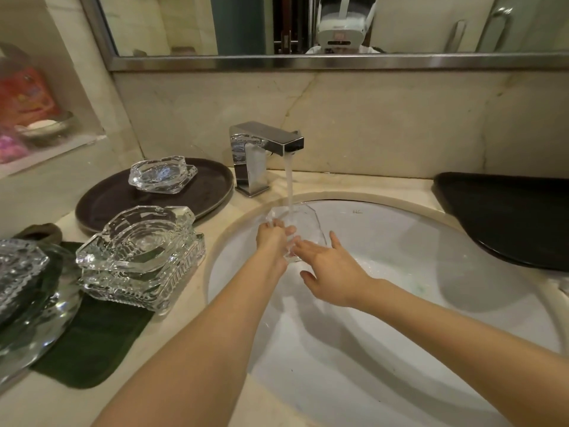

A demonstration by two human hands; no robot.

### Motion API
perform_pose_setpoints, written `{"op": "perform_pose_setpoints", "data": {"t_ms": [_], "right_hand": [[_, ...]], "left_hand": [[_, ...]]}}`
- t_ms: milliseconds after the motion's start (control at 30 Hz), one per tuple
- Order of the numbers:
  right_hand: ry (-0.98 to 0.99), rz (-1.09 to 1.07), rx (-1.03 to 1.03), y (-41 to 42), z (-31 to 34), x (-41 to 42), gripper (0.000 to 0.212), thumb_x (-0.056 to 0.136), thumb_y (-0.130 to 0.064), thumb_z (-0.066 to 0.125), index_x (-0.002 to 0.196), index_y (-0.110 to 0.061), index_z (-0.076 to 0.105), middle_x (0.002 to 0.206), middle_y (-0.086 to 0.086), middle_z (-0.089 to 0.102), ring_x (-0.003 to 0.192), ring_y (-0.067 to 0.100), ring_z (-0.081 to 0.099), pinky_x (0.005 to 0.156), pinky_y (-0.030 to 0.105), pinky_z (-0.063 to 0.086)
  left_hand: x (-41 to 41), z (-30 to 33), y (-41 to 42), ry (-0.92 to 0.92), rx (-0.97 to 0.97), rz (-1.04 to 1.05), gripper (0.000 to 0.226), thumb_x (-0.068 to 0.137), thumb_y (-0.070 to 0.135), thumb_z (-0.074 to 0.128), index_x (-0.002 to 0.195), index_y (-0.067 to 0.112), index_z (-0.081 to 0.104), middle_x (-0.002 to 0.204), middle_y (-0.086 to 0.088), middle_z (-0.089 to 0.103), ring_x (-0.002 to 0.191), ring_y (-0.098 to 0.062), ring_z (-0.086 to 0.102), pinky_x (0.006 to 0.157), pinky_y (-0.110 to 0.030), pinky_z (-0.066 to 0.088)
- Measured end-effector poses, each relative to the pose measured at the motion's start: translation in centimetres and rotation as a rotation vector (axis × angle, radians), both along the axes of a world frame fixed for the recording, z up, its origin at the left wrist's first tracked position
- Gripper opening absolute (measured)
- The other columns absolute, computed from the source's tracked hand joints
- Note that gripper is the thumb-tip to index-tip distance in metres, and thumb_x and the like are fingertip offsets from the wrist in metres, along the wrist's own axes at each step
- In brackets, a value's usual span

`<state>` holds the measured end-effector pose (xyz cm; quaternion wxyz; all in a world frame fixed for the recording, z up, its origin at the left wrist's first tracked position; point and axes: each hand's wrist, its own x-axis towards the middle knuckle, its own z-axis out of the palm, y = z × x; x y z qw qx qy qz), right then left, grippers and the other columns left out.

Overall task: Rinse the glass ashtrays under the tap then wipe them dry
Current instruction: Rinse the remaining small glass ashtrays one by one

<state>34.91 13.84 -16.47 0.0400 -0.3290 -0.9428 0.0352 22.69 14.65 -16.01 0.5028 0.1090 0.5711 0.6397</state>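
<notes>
A clear glass ashtray (pixel 303 221) is tilted under the running stream from the chrome tap (pixel 264 149), over the white sink (pixel 415 257). My left hand (pixel 272 241) grips its left edge, fingers curled round the rim. My right hand (pixel 331 272) lies against its lower right side with fingers straight and spread. Two more ashtrays (pixel 138 257) are stacked on a dark green cloth (pixel 89 343) left of the sink. Another ashtray (pixel 161 174) sits on a round dark tray (pixel 123 195) behind them.
More glassware (pixel 27 288) lies at the far left edge on the cloth. A black tray (pixel 508 211) rests on the counter right of the sink. A wall niche at the upper left holds a small dish (pixel 43 126). A mirror hangs above the tap.
</notes>
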Motion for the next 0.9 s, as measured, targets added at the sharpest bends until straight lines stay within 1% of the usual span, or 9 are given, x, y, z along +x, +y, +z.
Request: {"op": "perform_pose_setpoints", "data": {"t_ms": [133,233,333,467,533,600,733,833,900], "right_hand": [[-0.048,-0.023,-0.044,1.5,-0.1,0.5,0.065,0.097,-0.040,0.037,0.150,-0.025,0.002,0.158,-0.009,-0.002,0.145,0.014,-0.004,0.111,0.059,-0.007],[-0.109,-0.044,0.133,2.6,-0.1,1.2,0.073,0.091,-0.063,0.013,0.150,-0.022,0.000,0.158,-0.006,-0.002,0.145,0.012,-0.003,0.109,0.059,-0.011],[0.028,-0.020,0.082,2.7,0.4,1.5,0.096,0.072,-0.070,-0.006,0.149,-0.019,0.020,0.157,-0.006,0.010,0.145,0.009,0.004,0.113,0.052,-0.008],[0.437,-0.075,-0.003,2.4,0.4,1.1,0.055,0.092,-0.048,0.034,0.131,-0.012,0.050,0.152,0.005,0.027,0.137,0.023,0.025,0.110,0.037,0.027],[0.517,-0.214,-0.031,2.9,0.2,0.6,0.049,0.094,-0.023,0.050,0.140,-0.013,0.036,0.151,0.011,0.022,0.136,0.028,0.024,0.108,0.036,0.027],[0.575,-0.378,-0.356,3.4,0.8,0.1,0.067,0.093,-0.017,0.054,0.148,-0.015,0.016,0.151,0.011,0.021,0.135,0.027,0.029,0.106,0.034,0.030],[0.926,-0.457,-0.891,4.7,1.7,-1.1,0.043,0.092,-0.005,0.054,0.133,-0.011,0.041,0.101,0.015,0.063,0.078,0.025,0.064,0.060,0.030,0.046],[0.947,-0.497,-0.738,4.6,2.2,-2.1,0.010,0.092,-0.017,0.056,0.097,-0.009,0.051,0.064,0.005,0.059,0.044,0.013,0.060,0.046,0.025,0.041],[0.846,-0.488,-0.571,4.9,2.2,-2.3,0.022,0.090,-0.031,0.061,0.084,-0.013,0.049,0.055,0.003,0.059,0.037,0.008,0.056,0.044,0.022,0.041]], "left_hand": [[0.6,0.4,-0.6,0.000,-0.018,-0.144,0.021,0.099,0.009,0.034,0.117,0.012,0.046,0.072,-0.007,0.056,0.055,-0.019,0.056,0.052,-0.033,0.051],[1.0,0.4,-0.6,0.012,0.007,-0.149,0.031,0.099,0.006,0.035,0.128,0.013,0.044,0.073,-0.006,0.057,0.056,-0.020,0.058,0.045,-0.028,0.051],[0.6,0.0,-0.2,0.080,-0.012,-0.086,0.029,0.098,0.009,0.041,0.127,0.013,0.045,0.095,-0.012,0.061,0.072,-0.025,0.061,0.053,-0.031,0.052],[0.1,0.0,-0.3,0.193,0.017,-0.076,0.024,0.098,0.013,0.045,0.122,0.010,0.049,0.072,-0.008,0.051,0.058,-0.018,0.051,0.059,-0.031,0.047],[0.2,-0.1,-0.3,0.236,0.013,-0.070,0.026,0.098,0.014,0.047,0.123,0.008,0.050,0.068,-0.005,0.047,0.054,-0.015,0.048,0.056,-0.027,0.043],[0.3,-0.1,-0.4,0.263,0.021,-0.066,0.026,0.096,0.016,0.051,0.121,0.010,0.051,0.068,-0.005,0.048,0.053,-0.015,0.047,0.053,-0.026,0.042],[0.0,0.2,-0.4,0.239,0.065,-0.017,0.027,0.091,0.015,0.060,0.116,0.018,0.051,0.069,-0.001,0.050,0.051,-0.013,0.045,0.045,-0.019,0.043],[0.0,0.3,-0.6,0.218,0.059,-0.024,0.033,0.085,0.009,0.067,0.116,0.011,0.058,0.070,0.000,0.054,0.051,-0.012,0.045,0.042,-0.018,0.042],[0.0,0.2,-0.7,0.231,0.034,-0.033,0.035,0.080,0.003,0.071,0.114,0.005,0.060,0.071,-0.002,0.057,0.052,-0.013,0.049,0.047,-0.021,0.044]]}}
